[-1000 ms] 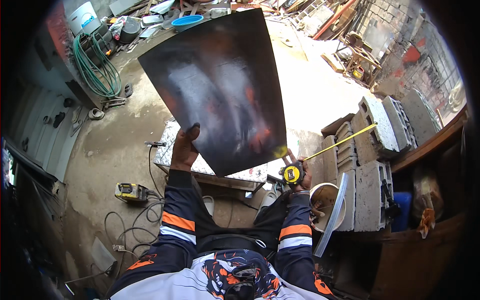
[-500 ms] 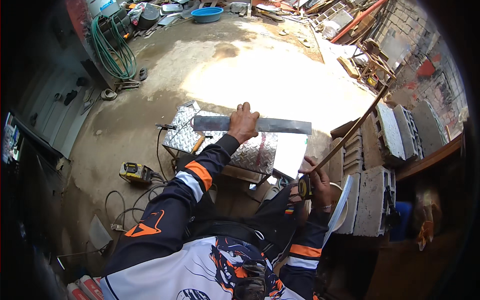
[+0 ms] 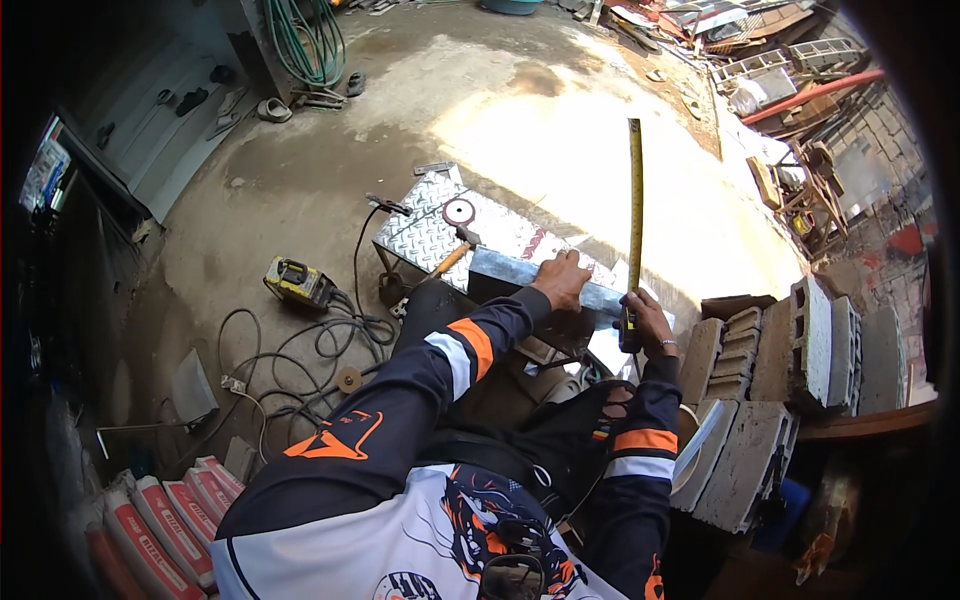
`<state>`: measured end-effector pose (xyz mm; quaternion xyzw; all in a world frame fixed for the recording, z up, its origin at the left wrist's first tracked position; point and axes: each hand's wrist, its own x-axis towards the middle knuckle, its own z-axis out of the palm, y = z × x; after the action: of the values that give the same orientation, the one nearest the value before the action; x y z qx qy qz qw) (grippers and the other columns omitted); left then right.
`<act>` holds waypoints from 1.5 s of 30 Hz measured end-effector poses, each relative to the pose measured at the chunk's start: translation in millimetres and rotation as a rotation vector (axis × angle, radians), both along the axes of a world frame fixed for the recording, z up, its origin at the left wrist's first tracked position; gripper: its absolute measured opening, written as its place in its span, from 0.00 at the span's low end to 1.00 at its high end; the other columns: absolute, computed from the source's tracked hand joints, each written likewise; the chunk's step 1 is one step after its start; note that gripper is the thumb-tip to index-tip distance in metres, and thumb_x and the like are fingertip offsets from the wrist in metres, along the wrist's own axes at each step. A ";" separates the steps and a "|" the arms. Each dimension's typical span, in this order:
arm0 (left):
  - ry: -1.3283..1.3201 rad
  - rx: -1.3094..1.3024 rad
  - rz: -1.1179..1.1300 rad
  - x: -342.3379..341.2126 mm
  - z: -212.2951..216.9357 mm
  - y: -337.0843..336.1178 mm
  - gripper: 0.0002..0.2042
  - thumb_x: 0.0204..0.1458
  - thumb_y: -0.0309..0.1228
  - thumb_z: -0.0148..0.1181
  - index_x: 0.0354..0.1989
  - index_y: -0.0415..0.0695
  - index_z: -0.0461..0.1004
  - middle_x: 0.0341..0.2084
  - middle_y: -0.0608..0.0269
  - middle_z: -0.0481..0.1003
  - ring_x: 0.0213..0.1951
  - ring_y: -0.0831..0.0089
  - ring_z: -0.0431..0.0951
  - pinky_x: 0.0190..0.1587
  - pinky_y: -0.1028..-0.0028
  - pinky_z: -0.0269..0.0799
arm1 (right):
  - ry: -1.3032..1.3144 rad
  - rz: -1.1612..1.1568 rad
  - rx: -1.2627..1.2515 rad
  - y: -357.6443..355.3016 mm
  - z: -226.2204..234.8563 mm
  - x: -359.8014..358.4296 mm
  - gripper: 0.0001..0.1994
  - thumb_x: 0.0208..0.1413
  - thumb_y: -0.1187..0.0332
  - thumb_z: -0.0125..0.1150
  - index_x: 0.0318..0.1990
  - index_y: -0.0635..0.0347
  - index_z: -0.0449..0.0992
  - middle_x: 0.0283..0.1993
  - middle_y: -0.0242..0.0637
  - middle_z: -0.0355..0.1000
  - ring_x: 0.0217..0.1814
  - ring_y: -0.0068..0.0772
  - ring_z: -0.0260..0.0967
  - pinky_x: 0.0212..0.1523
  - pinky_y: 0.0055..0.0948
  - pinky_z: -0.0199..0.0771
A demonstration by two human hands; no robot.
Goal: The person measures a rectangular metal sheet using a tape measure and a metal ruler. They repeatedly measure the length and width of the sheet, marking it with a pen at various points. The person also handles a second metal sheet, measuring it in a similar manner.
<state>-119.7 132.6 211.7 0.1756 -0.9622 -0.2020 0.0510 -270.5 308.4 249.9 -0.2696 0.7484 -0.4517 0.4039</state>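
My left hand (image 3: 561,280) grips a long grey metal bar (image 3: 503,269) from above, with its thumb and fingers over the edges. The bar lies along the near side of a low table topped with diamond plate (image 3: 410,226). At the bar's right end, my right hand (image 3: 650,322) is closed round a tape measure (image 3: 629,333). Its yellow blade (image 3: 635,200) stretches out, pointing away from me. A hammer with an orange handle (image 3: 452,259) rests by the bar's left end. Beyond it on the plate lies a round disc (image 3: 459,212).
A yellow and black machine (image 3: 300,282) stands on the floor at left, with tangled cables (image 3: 300,385) around it. Concrete blocks (image 3: 745,465) are stacked at right. Red and white sacks (image 3: 165,530) lie at lower left. Scrap wood and a ladder (image 3: 770,62) fill the far right.
The bar has come from the middle of the plate to its near side, still under my left hand. The tape blade has swung from slanting right to pointing away. The view has shifted.
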 end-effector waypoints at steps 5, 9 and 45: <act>0.013 0.038 -0.086 -2.5 19.7 -29.2 0.32 0.44 0.61 0.69 0.48 0.46 0.78 0.49 0.42 0.69 0.56 0.44 0.70 0.56 0.53 0.71 | 0.085 0.040 0.159 -15.6 8.4 -8.3 0.16 0.64 0.58 0.52 0.38 0.63 0.76 0.31 0.35 0.72 0.29 0.29 0.70 0.30 0.28 0.70; 0.445 0.529 0.155 25.5 11.3 -131.9 0.26 0.62 0.57 0.50 0.44 0.44 0.79 0.34 0.56 0.72 0.45 0.59 0.74 0.53 0.58 0.69 | 0.186 0.109 0.178 -32.5 -5.6 -22.4 0.17 0.63 0.57 0.51 0.37 0.64 0.76 0.30 0.35 0.73 0.30 0.29 0.69 0.33 0.29 0.69; 0.838 0.462 0.662 79.7 -143.4 -138.7 0.06 0.61 0.28 0.53 0.39 0.39 0.72 0.22 0.56 0.75 0.25 0.62 0.76 0.30 0.64 0.69 | 0.193 0.235 0.416 -62.1 0.1 -51.3 0.14 0.64 0.60 0.49 0.41 0.61 0.77 0.36 0.33 0.72 0.36 0.26 0.68 0.36 0.25 0.71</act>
<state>-39.9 -6.1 68.3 0.3788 -0.6846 -0.4324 0.4481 -321.9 246.3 250.0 -0.3076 0.8238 -0.2103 0.4272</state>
